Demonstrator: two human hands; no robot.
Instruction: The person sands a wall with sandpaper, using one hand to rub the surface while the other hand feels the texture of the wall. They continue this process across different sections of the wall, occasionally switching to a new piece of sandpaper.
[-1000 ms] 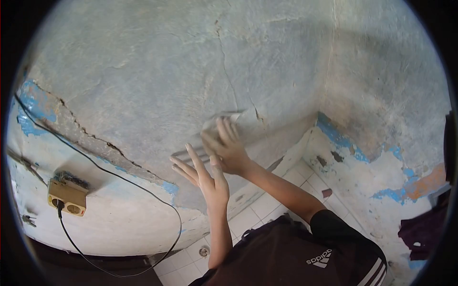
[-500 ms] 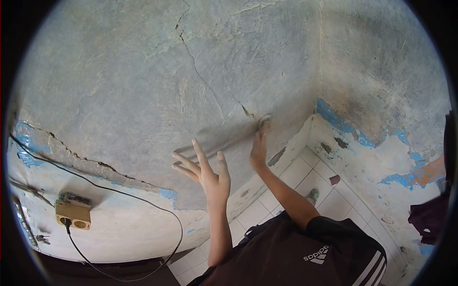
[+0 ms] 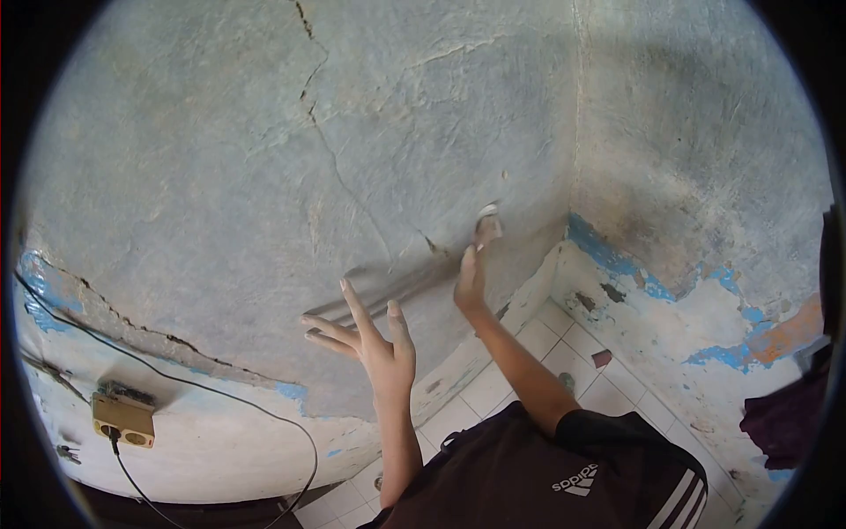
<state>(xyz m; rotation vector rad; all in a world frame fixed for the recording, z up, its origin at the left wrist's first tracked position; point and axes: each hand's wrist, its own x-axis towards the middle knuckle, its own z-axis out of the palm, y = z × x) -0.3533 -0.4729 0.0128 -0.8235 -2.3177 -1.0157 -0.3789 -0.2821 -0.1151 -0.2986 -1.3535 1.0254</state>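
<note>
My left hand [image 3: 381,354] is raised in front of the grey plastered wall [image 3: 220,176], its fingers spread and nothing in them. Beside it, to the right, my right hand [image 3: 471,282] grips a small flat tool with a pale upper edge [image 3: 488,225]. Motion blurs this tool, and I cannot tell its exact kind. It is right at the wall surface, up and to the right of a short dark crack [image 3: 429,242]. Both hands cast soft shadows on the plaster.
A long crack [image 3: 333,163] runs down the wall. Flaking blue paint [image 3: 608,251] borders the right-hand wall. A yellowish socket block [image 3: 123,419] with a plugged-in black cable [image 3: 238,397] hangs lower left. Dark cloth [image 3: 780,428] hangs at right; white floor tiles [image 3: 586,375] lie below.
The view has shifted, so the wall's cracks and the socket appear lower and further left. My right hand has moved the tool up and right along the wall. My left hand stays spread.
</note>
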